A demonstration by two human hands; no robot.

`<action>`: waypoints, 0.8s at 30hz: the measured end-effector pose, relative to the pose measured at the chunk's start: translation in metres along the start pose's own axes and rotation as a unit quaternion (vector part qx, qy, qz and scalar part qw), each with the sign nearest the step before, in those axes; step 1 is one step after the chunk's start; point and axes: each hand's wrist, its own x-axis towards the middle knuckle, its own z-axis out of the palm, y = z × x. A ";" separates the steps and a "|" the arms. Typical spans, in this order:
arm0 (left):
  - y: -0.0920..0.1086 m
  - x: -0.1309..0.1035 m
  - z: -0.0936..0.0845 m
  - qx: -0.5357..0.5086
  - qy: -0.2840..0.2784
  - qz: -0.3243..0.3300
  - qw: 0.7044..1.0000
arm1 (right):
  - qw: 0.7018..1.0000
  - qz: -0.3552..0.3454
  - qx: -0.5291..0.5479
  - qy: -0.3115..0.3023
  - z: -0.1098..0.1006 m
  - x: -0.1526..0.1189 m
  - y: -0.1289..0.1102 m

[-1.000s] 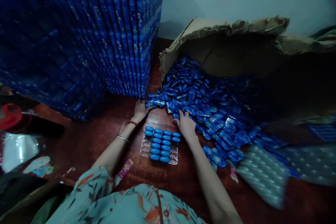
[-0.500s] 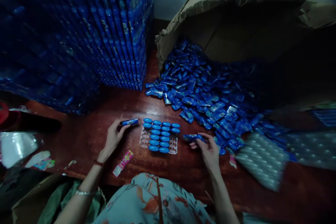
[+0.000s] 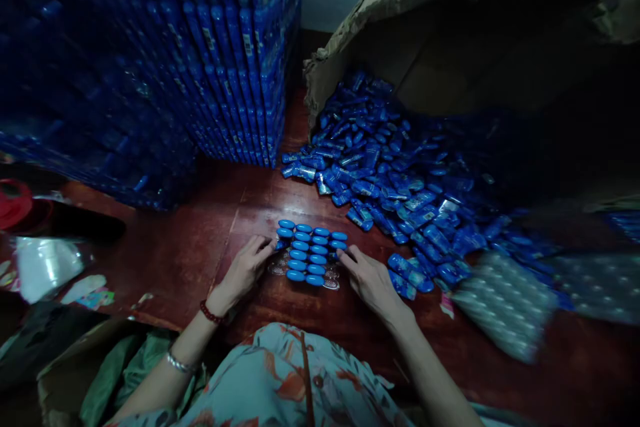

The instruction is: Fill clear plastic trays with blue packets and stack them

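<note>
A clear blister tray [image 3: 332, 279] lies on the table in front of me, with rows of glossy blue capsule-shaped pieces [image 3: 299, 255] in its hollows. Some hollows at the lower left and lower right show bare plastic. My left hand [image 3: 249, 265] is at the tray's left edge, its thumb and fingers closed on a blue wrapped capsule-shaped piece [image 3: 282, 245] at the end of the row. Over the right edge, my right hand [image 3: 367, 278] pinches another such piece, mostly hidden by its fingers.
A torn cardboard box [image 3: 325, 80] spills a heap of blue wrapped pieces [image 3: 380, 180] at right. Tall stacks of filled blue packs [image 3: 235, 80] stand at left. More blister trays [image 3: 507, 303] lie to the right. A dark roll with a red end [image 3: 15, 203] and clear plastic [image 3: 47, 267] are far left.
Both hands have moved inward from either side to the tray, bringing their blue pieces to its edges. The pink and yellow strip near my left forearm no longer shows.
</note>
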 end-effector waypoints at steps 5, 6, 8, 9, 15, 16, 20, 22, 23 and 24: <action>0.009 0.030 -0.023 0.001 -0.117 0.053 0.992 | 0.994 -0.024 -0.070 -0.074 -0.013 0.019 -0.012; 0.011 0.034 -0.026 -0.003 -0.127 0.052 0.991 | 0.994 -0.017 -0.076 -0.079 -0.012 0.021 -0.014; 0.012 0.040 -0.030 -0.006 -0.142 0.056 0.988 | 0.994 0.003 -0.086 -0.067 -0.006 0.020 -0.014; 0.013 0.041 -0.030 -0.006 -0.148 0.064 0.987 | 0.995 0.012 -0.089 -0.051 -0.002 0.017 -0.014; 0.006 0.033 -0.021 0.028 -0.141 0.121 0.982 | 0.996 0.016 -0.066 0.062 0.015 0.001 -0.010; 0.004 0.030 -0.019 0.039 -0.118 0.129 0.984 | 0.995 0.013 -0.047 0.082 0.016 -0.001 -0.008; -0.006 0.026 -0.017 0.051 -0.015 0.152 0.987 | 0.972 0.103 0.049 0.207 0.020 0.001 0.017; -0.008 0.038 -0.017 0.008 0.034 0.120 0.992 | 0.945 0.194 0.067 0.255 0.021 0.012 0.036; -0.009 0.049 -0.017 -0.021 0.049 0.096 0.994 | 0.936 0.231 0.066 0.256 0.022 0.021 0.046; -0.008 0.063 -0.015 -0.049 0.050 0.075 0.995 | 0.934 0.259 0.058 0.239 0.022 0.031 0.053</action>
